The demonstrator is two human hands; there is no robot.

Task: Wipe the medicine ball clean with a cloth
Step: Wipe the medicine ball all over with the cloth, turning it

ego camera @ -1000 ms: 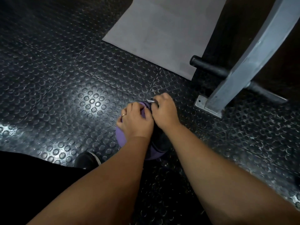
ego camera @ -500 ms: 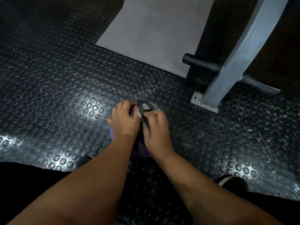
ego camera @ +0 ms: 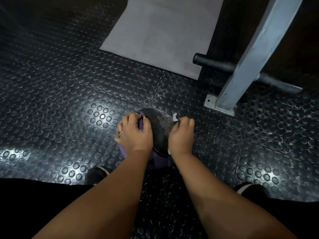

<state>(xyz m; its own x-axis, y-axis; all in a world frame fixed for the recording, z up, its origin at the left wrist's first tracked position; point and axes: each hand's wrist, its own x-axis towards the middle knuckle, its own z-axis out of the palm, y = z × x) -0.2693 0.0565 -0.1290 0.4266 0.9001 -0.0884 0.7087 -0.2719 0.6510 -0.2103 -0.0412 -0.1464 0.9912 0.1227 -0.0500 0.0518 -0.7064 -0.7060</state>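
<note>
Head view:
- Medicine ball: purple and black, sitting on the floor near the centre of the scene, between the person's two hands and just ahead of the feet.
- Left hand: lying over the ball's left side, fingers curled and pressing on the purple panel; a ring is showing on one finger.
- Right hand: pressing against the ball's right side, fingers closed together around a cloth.
- Cloth: white, mostly hidden, only a small scrap poking out at the far end of the right hand's fingers, touching the ball.
- Floor: dark rubber with raised round studs, catching light at left and right.
- Mat: grey, lying flat, far from the ball.
- Metal post: grey, slanting, standing on a base plate at far right, with a black bar crossing behind it.
- Shoes: dark, one showing beside each forearm, at the near edge.
</note>
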